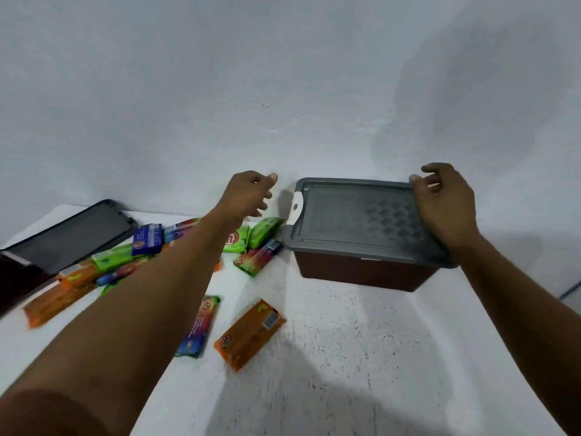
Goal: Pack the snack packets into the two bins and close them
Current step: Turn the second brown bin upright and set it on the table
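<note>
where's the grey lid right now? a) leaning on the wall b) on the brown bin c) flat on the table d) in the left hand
b: the grey lid lies on top of the brown bin, the right hand at its right edge; the left hand holds nothing.

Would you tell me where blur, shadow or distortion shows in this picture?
Head view: wide-angle distortion stretches the frame's edges; the far-left orange packets smear with motion blur; soft shadows fall on the wall and table; the grey lid looks fairly sharp.
</note>
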